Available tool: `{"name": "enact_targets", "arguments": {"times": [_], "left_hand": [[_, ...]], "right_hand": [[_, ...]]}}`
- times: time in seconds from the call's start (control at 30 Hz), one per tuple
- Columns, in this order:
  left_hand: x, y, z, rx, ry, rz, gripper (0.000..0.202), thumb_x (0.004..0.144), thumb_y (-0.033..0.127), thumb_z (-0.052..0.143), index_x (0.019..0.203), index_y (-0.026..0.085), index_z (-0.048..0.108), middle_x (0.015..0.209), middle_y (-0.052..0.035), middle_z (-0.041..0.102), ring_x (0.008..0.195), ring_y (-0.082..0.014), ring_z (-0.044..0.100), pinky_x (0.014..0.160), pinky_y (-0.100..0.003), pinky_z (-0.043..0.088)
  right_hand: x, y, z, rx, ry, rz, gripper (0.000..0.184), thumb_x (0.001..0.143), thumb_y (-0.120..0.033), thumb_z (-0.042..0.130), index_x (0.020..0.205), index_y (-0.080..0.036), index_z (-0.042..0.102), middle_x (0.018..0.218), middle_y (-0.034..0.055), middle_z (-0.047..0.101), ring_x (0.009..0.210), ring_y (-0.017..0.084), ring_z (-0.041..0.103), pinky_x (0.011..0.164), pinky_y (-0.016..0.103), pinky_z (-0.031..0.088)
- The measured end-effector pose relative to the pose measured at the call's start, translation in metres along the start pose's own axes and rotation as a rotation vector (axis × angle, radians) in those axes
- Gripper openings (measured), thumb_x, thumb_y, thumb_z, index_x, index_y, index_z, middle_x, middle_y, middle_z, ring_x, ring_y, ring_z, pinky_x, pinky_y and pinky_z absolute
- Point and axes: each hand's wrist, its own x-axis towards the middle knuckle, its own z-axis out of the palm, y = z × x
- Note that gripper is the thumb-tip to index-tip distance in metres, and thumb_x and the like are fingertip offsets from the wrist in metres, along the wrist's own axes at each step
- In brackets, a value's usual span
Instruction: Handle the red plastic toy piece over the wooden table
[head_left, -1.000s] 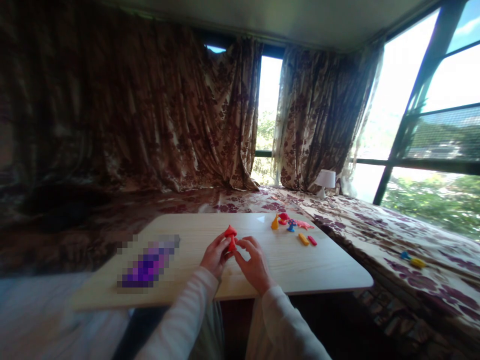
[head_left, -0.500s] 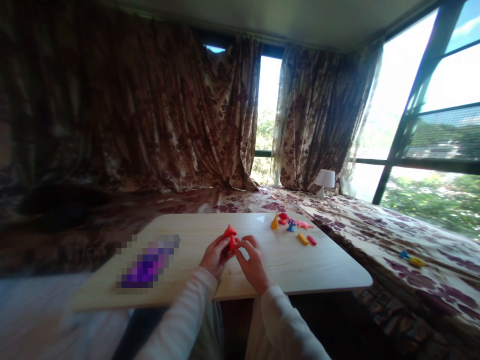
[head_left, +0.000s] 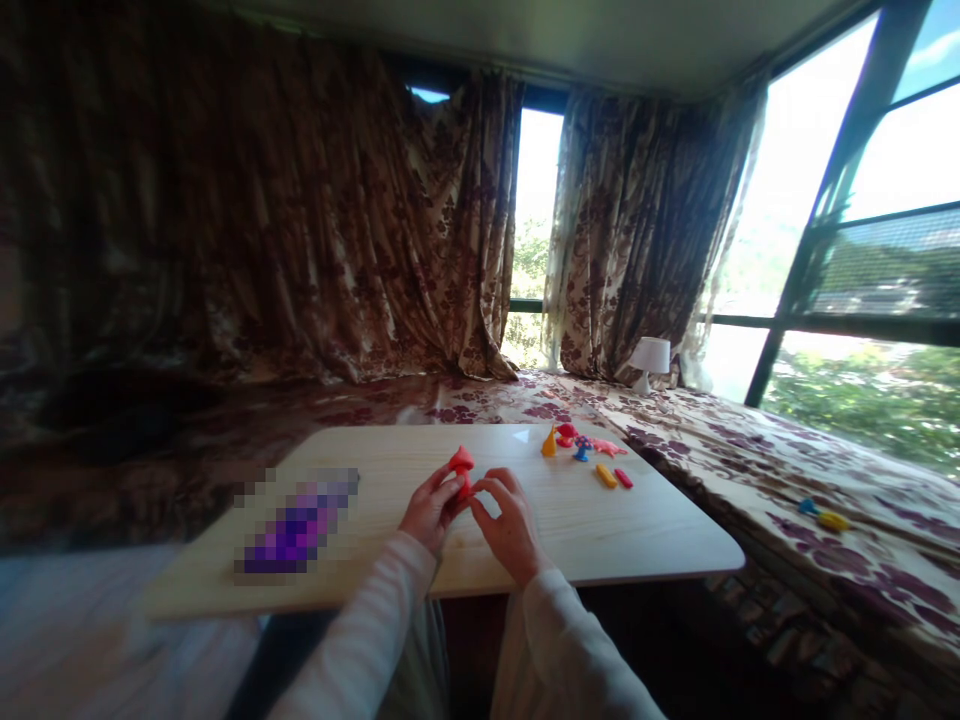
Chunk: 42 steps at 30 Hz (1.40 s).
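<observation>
Above the near middle of the pale wooden table [head_left: 360,540], my left hand [head_left: 429,515] is closed round the stem of a red clay mushroom [head_left: 463,460]. The mushroom stands upright with its pointed cap at the top. My right hand [head_left: 510,520] is closed too, thumb and forefinger pinching the mushroom's lower end. Beyond my right hand stand a yellow cone-like figure [head_left: 550,443], a red figure [head_left: 566,434] and a blue mushroom-like figure [head_left: 582,449]. A flat pinkish-red figure [head_left: 608,447] lies beside them, with a yellow clay stick [head_left: 606,476] and a crimson stick [head_left: 623,479] nearer.
A blurred-out purple item [head_left: 292,525] lies on the table's left. On the flowered bedding at right rest a blue piece [head_left: 808,507] and a yellow piece [head_left: 833,522]. A small white lamp [head_left: 649,356] stands near the window. Patterned curtains [head_left: 360,250] hang behind.
The red mushroom has turned and tilted slightly in my fingers, its cap now more rounded to view. Both hands keep nearly the same place.
</observation>
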Motion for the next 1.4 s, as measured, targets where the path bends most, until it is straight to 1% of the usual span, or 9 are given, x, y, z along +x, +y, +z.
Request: {"name": "enact_targets", "arguments": {"times": [0.27, 0.43, 0.63, 0.77, 0.9, 1.1, 1.23, 1.33, 1.4], "left_hand": [[0.002, -0.0022, -0.0029, 0.031, -0.055, 0.007, 0.037, 0.07, 0.004, 0.071, 0.106, 0.013, 0.069, 0.071, -0.0029, 0.073, 0.062, -0.0126, 0.069, 0.059, -0.021, 0.059], [0.0031, -0.0022, -0.0034, 0.036, -0.026, 0.02, 0.044, 0.07, 0.003, 0.071, 0.113, 0.012, 0.065, 0.075, -0.005, 0.075, 0.061, -0.0127, 0.069, 0.057, -0.02, 0.058], [0.0, -0.0003, -0.0014, 0.037, -0.037, -0.002, 0.049, 0.071, 0.003, 0.069, 0.119, 0.011, 0.062, 0.077, -0.0051, 0.075, 0.064, -0.0132, 0.071, 0.058, -0.02, 0.059], [-0.0011, 0.0013, -0.0004, 0.039, -0.022, -0.004, 0.052, 0.075, 0.002, 0.066, 0.125, 0.011, 0.057, 0.077, -0.0044, 0.075, 0.061, -0.0116, 0.07, 0.057, -0.018, 0.059], [-0.0025, 0.0024, 0.0019, 0.044, -0.039, -0.015, 0.054, 0.077, 0.003, 0.064, 0.13, 0.009, 0.053, 0.079, -0.0065, 0.075, 0.066, -0.0136, 0.072, 0.058, -0.019, 0.06], [-0.005, 0.0047, 0.0045, 0.048, -0.015, -0.02, 0.051, 0.077, 0.002, 0.062, 0.127, 0.01, 0.054, 0.08, -0.0066, 0.075, 0.065, -0.0128, 0.072, 0.058, -0.019, 0.059], [-0.0042, 0.0043, 0.0041, 0.049, -0.036, -0.019, 0.049, 0.075, 0.005, 0.064, 0.124, 0.01, 0.056, 0.082, -0.0073, 0.075, 0.067, -0.0133, 0.072, 0.059, -0.019, 0.058], [-0.0012, 0.0002, 0.001, 0.066, -0.033, 0.086, 0.064, 0.068, 0.006, 0.071, 0.129, 0.012, 0.052, 0.08, -0.0056, 0.076, 0.074, -0.0143, 0.072, 0.067, -0.021, 0.057], [0.0005, -0.0035, -0.0022, 0.128, -0.011, 0.193, 0.08, 0.061, 0.009, 0.077, 0.134, 0.013, 0.047, 0.079, -0.004, 0.076, 0.074, -0.014, 0.071, 0.071, -0.023, 0.056]], "right_hand": [[-0.0005, 0.0021, 0.0002, -0.01, -0.033, -0.024, 0.011, 0.087, -0.016, 0.059, 0.088, -0.023, 0.066, 0.092, 0.0042, 0.058, 0.088, 0.019, 0.057, 0.08, 0.032, 0.049], [-0.0004, 0.0009, 0.0001, -0.002, 0.01, 0.02, 0.016, 0.084, -0.012, 0.061, 0.095, -0.023, 0.065, 0.096, 0.0048, 0.06, 0.091, 0.02, 0.058, 0.081, 0.032, 0.049], [-0.0003, 0.0009, -0.0006, -0.035, -0.028, -0.017, 0.011, 0.087, -0.014, 0.059, 0.09, -0.023, 0.066, 0.093, 0.0039, 0.057, 0.088, 0.019, 0.056, 0.081, 0.032, 0.049], [-0.0006, 0.0028, 0.0007, -0.031, 0.019, 0.009, 0.014, 0.085, -0.013, 0.061, 0.096, -0.022, 0.064, 0.096, 0.0046, 0.058, 0.091, 0.02, 0.056, 0.082, 0.033, 0.049], [-0.0007, 0.0043, 0.0013, -0.046, 0.014, 0.001, 0.01, 0.086, -0.013, 0.061, 0.09, -0.022, 0.064, 0.094, 0.0042, 0.058, 0.09, 0.02, 0.056, 0.082, 0.033, 0.049], [-0.0009, 0.0037, 0.0, -0.051, 0.0, -0.004, 0.011, 0.086, -0.014, 0.06, 0.092, -0.023, 0.065, 0.095, 0.0041, 0.058, 0.091, 0.019, 0.056, 0.083, 0.033, 0.049], [-0.0006, 0.0021, -0.0002, -0.055, 0.001, 0.009, 0.011, 0.086, -0.014, 0.059, 0.091, -0.022, 0.065, 0.094, 0.0045, 0.059, 0.09, 0.02, 0.056, 0.083, 0.033, 0.049], [-0.0008, 0.0048, -0.0007, -0.051, -0.026, 0.012, 0.012, 0.087, -0.015, 0.057, 0.089, -0.022, 0.067, 0.091, 0.0046, 0.06, 0.089, 0.02, 0.056, 0.082, 0.033, 0.049], [-0.0016, 0.0101, -0.0008, -0.032, 0.01, 0.063, 0.015, 0.086, -0.015, 0.055, 0.092, -0.021, 0.067, 0.092, 0.0053, 0.061, 0.09, 0.02, 0.058, 0.082, 0.033, 0.049]]}}
